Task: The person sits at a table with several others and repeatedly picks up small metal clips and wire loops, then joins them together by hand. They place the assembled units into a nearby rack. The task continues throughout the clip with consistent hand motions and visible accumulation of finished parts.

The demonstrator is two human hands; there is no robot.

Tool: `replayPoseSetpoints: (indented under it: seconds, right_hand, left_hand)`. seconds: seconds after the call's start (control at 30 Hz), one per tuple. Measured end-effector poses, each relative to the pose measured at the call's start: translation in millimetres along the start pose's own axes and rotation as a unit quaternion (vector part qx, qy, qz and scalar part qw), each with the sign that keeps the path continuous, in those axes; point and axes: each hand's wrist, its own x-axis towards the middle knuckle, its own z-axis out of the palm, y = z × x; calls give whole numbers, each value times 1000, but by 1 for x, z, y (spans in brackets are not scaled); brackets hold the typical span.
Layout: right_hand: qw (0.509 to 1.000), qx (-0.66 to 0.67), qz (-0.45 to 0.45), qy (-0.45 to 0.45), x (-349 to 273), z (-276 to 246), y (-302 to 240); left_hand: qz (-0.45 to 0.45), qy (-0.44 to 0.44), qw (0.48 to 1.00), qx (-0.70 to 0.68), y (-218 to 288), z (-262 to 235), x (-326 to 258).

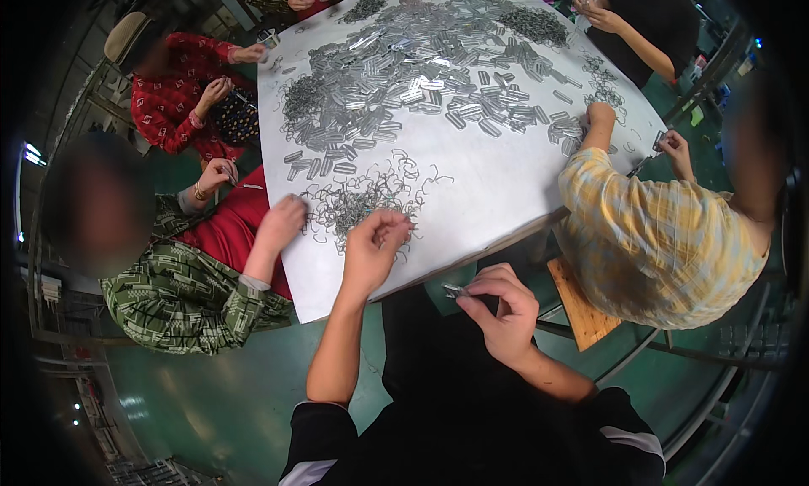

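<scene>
In the head view, the step in hand looks like picking from the loose wire hooks (362,201), which lie in a tangled heap near the close edge of the white table (497,178). The left hand (372,252) is over the near right side of that heap, fingers curled and thumb drawn in toward them; I cannot tell whether a hook is caught between the tips. The right hand (507,307) pinches a small metal piece (455,291) between thumb and fingers, just off the table's edge and above the person's lap. The next move seems to call for a fine fingertip grip that frees one hook from its neighbours, with the right hand kept steady. As for pose, the left forearm rises steeply from the lower edge, while the right slants inward from the lower right, its fingers pointing left. A co-worker's hand (282,223) is at the heap's left side.
</scene>
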Motion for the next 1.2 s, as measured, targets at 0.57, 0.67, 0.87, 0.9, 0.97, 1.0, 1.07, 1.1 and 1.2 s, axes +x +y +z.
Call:
replayPoseSetpoints:
  seconds: [0.57,0.67,0.87,0.9,0.97,1.0,1.07,1.1,1.2]
  right_hand:
    - [997,-45,-44,45,0,5,-24]
    - [995,-75,-47,52,4,1,-31]
    - [937,-301,-151,92,17,-11,-52]
    - [931,-315,-157,97,19,-12,-56]
    - [922,-332,-167,111,21,-16,-67]
    - [920,-331,-175,115,24,-17,-76]
    - [939,-269,-172,127,33,-21,-96]
    - [943,-248,-169,147,37,-27,-111]
    - [928,-218,-217,212,47,-50,-171]
  left_hand:
    - [356,22,934,3,49,62,-73]
    - [412,27,911,1,51,71,-63]
    - [436,-36,899,-6,60,85,-52]
    - [434,-49,899,-10,61,87,-51]
    - [435,-85,896,-9,62,85,-51]
    - [441,-101,892,4,63,81,-50]
    - [464,-56,881,-78,57,82,-42]
    - [446,-36,890,-87,55,82,-38]
    - [368,-22,916,-159,56,86,-25]
